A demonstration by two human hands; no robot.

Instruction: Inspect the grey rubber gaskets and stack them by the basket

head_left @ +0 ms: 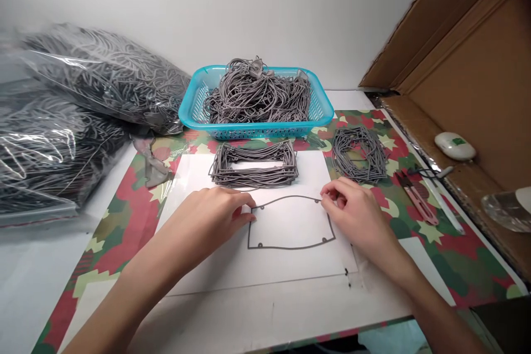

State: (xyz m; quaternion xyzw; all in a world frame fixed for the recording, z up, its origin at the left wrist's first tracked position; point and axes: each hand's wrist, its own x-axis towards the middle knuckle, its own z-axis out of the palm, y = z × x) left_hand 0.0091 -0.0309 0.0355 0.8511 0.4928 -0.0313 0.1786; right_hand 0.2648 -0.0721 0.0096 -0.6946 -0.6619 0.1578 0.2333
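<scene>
A thin grey rubber gasket [292, 248], roughly rectangular with small round tabs at its corners, lies over a white sheet of paper [199, 265]. My left hand [222, 207] pinches its upper left corner between thumb and fingers. At the upper right corner, my right hand [348, 207] grips the same gasket with closed fingertips. Just beyond my hands sits a neat rectangular stack of grey gaskets [255, 177]. To the right of that stack lies a looser ring-shaped pile of gaskets [360, 155].
A blue plastic basket [257, 134] heaped with tangled gaskets stands at the back. Clear bags [103, 74] of gaskets fill the left side. Pink-handled thread snips [418, 202], a white pen [446, 210] and a white oval object [455, 146] lie right, beside cardboard [468, 61].
</scene>
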